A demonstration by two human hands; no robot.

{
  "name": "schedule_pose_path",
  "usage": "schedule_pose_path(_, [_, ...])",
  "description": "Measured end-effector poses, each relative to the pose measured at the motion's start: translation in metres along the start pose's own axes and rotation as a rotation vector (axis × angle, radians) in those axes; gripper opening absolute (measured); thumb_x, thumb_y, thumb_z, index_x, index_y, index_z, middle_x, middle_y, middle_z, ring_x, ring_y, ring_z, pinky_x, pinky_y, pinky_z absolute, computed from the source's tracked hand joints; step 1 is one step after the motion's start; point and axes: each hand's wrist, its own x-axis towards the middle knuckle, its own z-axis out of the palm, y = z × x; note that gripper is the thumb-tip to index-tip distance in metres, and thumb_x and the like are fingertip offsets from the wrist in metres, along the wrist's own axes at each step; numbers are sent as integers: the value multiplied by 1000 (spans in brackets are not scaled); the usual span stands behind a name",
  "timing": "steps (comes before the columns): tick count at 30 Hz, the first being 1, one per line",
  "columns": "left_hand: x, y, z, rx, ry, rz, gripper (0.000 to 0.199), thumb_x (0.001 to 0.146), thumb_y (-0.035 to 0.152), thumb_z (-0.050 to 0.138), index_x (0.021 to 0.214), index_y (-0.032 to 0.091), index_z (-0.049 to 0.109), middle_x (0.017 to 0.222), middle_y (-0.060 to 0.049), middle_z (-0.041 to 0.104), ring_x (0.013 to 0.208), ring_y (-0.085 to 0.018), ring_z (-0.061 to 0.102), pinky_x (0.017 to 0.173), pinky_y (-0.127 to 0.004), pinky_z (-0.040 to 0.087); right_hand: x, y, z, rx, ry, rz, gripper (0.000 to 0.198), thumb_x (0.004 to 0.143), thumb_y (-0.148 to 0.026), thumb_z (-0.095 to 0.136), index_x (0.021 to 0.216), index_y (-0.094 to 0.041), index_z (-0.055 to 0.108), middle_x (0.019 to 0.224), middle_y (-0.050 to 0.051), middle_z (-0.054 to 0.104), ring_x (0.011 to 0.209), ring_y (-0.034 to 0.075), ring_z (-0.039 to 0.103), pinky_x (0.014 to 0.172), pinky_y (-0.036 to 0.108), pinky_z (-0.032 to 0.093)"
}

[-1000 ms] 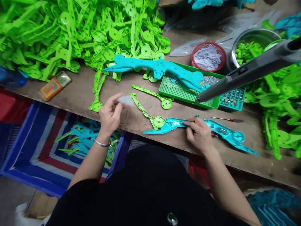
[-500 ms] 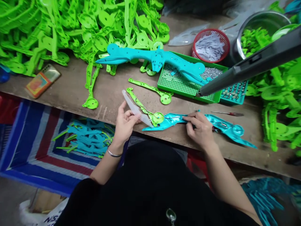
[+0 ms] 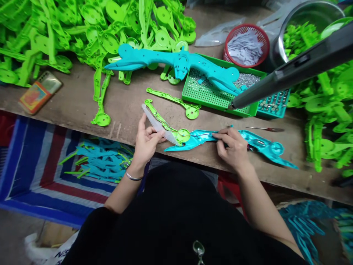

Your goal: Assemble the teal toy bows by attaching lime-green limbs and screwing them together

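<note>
Left hand (image 3: 146, 141) pinches clear strip (image 3: 158, 125); right hand (image 3: 231, 149) presses teal shell (image 3: 259, 144).

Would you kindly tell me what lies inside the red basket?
The red basket holds a heap of pale grey, flat pieces. Whatever lies beneath that heap, and the basket's bottom, are covered.

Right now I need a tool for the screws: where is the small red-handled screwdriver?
In the head view the small red-handled screwdriver lies on the wooden workbench, right of the right hand, between the teal plastic shell and the green perforated tray.
</note>
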Motion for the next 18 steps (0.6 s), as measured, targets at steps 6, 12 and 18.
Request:
schedule_pose_path(6, [-1, 4, 3, 15, 17, -20, 120, 74, 29, 86, 162, 28, 5, 81, 7, 67, 70, -11, 72, 71, -23, 64, 0, 1, -1, 5, -18, 31, 29, 83, -5, 54, 97, -21, 75, 87, 7, 67, 81, 21, 63, 72, 38, 54])
schedule_pose_path(12, [0, 4, 8, 87, 64, -21, 124, 69, 24, 88, 163, 28, 8, 79, 8, 65, 63, -8, 69, 65, -18, 60, 1, 0, 0, -27, 20, -36, 28, 84, -4, 54, 95, -19, 74, 85, 7, 67, 78, 20, 63, 69, 35, 54])
schedule_pose_path(18, [4, 9, 6, 98, 31, -55, 126, 66, 22, 89, 164, 24, 10, 76, 7, 66, 61, -10, 69, 64, -20, 60, 1, 1, -1, -21, 3, -24, 28, 84, -5, 54, 97, -19, 75, 86, 7, 67, 79, 21, 64, 70, 37, 55])
